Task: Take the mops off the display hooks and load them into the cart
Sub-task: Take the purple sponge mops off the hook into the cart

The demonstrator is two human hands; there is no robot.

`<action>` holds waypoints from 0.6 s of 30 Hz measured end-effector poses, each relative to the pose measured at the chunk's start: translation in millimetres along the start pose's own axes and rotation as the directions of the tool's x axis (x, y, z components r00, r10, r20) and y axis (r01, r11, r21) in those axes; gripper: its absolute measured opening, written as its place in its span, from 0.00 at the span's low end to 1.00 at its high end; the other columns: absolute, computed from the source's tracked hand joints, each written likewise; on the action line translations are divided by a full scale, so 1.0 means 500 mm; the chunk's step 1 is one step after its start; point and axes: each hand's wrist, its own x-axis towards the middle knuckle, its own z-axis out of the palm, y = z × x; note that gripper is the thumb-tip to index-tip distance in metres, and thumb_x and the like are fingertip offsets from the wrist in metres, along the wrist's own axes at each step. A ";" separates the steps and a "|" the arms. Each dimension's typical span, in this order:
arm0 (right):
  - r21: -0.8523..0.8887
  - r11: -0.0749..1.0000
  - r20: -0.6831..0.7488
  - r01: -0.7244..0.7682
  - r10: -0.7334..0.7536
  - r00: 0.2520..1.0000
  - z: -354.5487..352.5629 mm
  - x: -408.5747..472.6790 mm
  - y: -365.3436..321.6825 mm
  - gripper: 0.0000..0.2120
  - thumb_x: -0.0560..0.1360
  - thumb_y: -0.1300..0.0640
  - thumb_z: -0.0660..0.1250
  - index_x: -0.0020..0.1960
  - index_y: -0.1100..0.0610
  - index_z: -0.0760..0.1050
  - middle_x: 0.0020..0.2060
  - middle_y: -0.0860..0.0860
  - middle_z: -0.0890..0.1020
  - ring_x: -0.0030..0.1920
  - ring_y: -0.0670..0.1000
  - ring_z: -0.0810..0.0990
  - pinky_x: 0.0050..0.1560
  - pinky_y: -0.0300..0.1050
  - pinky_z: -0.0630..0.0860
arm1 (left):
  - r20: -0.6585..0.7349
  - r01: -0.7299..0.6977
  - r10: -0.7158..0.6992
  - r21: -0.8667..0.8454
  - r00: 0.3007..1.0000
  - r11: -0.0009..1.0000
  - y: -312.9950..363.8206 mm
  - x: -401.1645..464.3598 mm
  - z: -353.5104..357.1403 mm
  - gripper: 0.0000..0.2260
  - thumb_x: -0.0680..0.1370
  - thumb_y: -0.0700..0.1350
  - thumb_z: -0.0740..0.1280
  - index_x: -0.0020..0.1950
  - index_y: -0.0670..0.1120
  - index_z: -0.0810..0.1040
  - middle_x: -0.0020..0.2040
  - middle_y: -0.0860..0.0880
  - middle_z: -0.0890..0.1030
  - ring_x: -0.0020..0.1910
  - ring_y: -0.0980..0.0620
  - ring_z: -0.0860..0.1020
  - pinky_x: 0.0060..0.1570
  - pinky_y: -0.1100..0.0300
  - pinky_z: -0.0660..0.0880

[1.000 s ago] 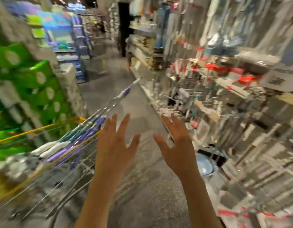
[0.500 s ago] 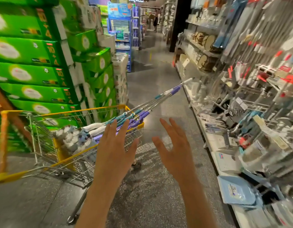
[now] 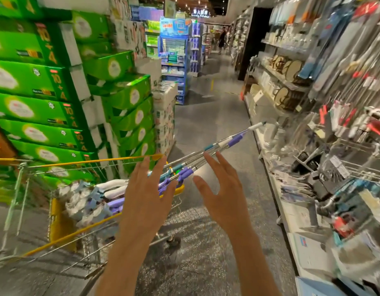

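Hands raised over the aisle, both empty: the left hand (image 3: 146,197) shows its back with fingers spread and straight, and the right hand (image 3: 222,194) is likewise spread, palm turned partly inward, so neither grip holds anything. Mops (image 3: 120,195) lie in the cart (image 3: 56,212) directly beyond and to the left of the left grip, heads bundled low in the basket and handles (image 3: 225,144) slanting up and out over the yellow front rim, passing behind both grips toward the display side. In my judgement the handles overhang because they are too long to lie flat within the basket. Display hooks (image 3: 343,144) stand well to the right of the right grip, crowded with hanging goods; motion blur prevents telling whether any mops remain there. Green cartons (image 3: 35,82) are stacked beyond the cart, to the left of the left grip. Judged status: a load is in place and the grips are free, probably between items. Risk noted: the projecting handles could snag shelving on the right if the cart turns.
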 end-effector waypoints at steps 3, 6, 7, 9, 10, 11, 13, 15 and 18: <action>-0.004 1.000 0.007 0.019 -0.019 1.000 -0.020 0.065 0.052 0.30 0.73 0.37 0.60 0.75 0.39 0.64 0.78 0.43 0.61 0.78 0.47 0.59 0.74 0.52 0.63 | 0.003 0.018 -0.018 0.009 1.000 1.000 0.028 0.058 0.052 0.27 0.81 0.56 0.64 0.79 0.56 0.63 0.82 0.48 0.57 0.81 0.46 0.53 0.77 0.48 0.56; -0.002 0.999 0.019 0.037 -0.037 0.999 -0.023 0.122 0.099 0.31 0.74 0.36 0.61 0.75 0.41 0.66 0.78 0.45 0.63 0.77 0.48 0.61 0.73 0.53 0.65 | -0.005 0.041 -0.041 0.012 0.999 0.999 0.042 0.101 0.094 0.28 0.80 0.55 0.65 0.79 0.56 0.63 0.82 0.49 0.57 0.81 0.47 0.53 0.77 0.48 0.56; 0.003 0.999 0.019 0.041 -0.041 0.999 -0.020 0.137 0.109 0.31 0.74 0.35 0.61 0.75 0.42 0.67 0.78 0.46 0.63 0.77 0.49 0.61 0.73 0.54 0.66 | -0.008 0.047 -0.047 0.016 0.999 0.999 0.044 0.111 0.103 0.28 0.80 0.55 0.65 0.79 0.56 0.63 0.81 0.49 0.57 0.81 0.46 0.54 0.76 0.48 0.56; 0.022 0.999 0.034 0.047 -0.048 0.998 -0.011 0.170 0.128 0.32 0.73 0.34 0.61 0.75 0.42 0.67 0.77 0.45 0.63 0.77 0.49 0.61 0.73 0.52 0.65 | -0.012 0.057 -0.056 0.030 0.998 0.998 0.041 0.133 0.121 0.28 0.80 0.54 0.66 0.79 0.56 0.64 0.81 0.48 0.58 0.80 0.45 0.55 0.76 0.48 0.56; 0.034 0.998 0.052 0.053 -0.055 0.997 -0.004 0.188 0.136 0.31 0.73 0.34 0.61 0.75 0.41 0.67 0.77 0.44 0.63 0.77 0.49 0.61 0.73 0.50 0.64 | -0.023 0.063 -0.062 0.028 0.998 0.998 0.037 0.146 0.129 0.28 0.80 0.54 0.67 0.79 0.55 0.64 0.81 0.47 0.59 0.80 0.45 0.56 0.76 0.48 0.57; 0.038 0.997 0.071 0.061 -0.063 0.995 0.003 0.202 0.142 0.30 0.74 0.34 0.62 0.75 0.40 0.66 0.76 0.43 0.62 0.77 0.48 0.60 0.73 0.48 0.62 | -0.036 0.073 -0.072 0.024 0.997 0.997 0.033 0.156 0.133 0.28 0.80 0.53 0.67 0.78 0.55 0.64 0.81 0.47 0.60 0.80 0.44 0.56 0.76 0.48 0.57; 0.032 0.997 0.117 0.076 -0.080 0.990 0.023 0.235 0.156 0.28 0.77 0.38 0.66 0.75 0.39 0.64 0.77 0.42 0.60 0.78 0.47 0.58 0.74 0.48 0.59 | -0.054 0.112 -0.110 0.023 0.992 0.993 0.019 0.182 0.142 0.28 0.80 0.54 0.67 0.79 0.56 0.63 0.81 0.48 0.59 0.80 0.46 0.55 0.76 0.49 0.57; 0.030 0.996 0.145 0.081 -0.085 0.986 0.055 0.269 0.167 0.27 0.78 0.42 0.66 0.76 0.40 0.64 0.78 0.44 0.60 0.78 0.47 0.57 0.73 0.46 0.57 | -0.060 0.155 -0.153 0.029 0.986 0.988 -0.007 0.210 0.152 0.29 0.80 0.56 0.64 0.80 0.56 0.61 0.82 0.49 0.57 0.81 0.47 0.53 0.76 0.49 0.56; 0.050 0.995 0.186 0.089 -0.096 0.978 0.119 0.320 0.175 0.27 0.78 0.42 0.66 0.75 0.42 0.65 0.78 0.45 0.62 0.77 0.47 0.59 0.73 0.45 0.58 | -0.070 0.192 -0.189 0.032 0.979 0.981 -0.061 0.254 0.165 0.30 0.78 0.60 0.60 0.80 0.55 0.61 0.81 0.47 0.58 0.80 0.45 0.55 0.76 0.47 0.57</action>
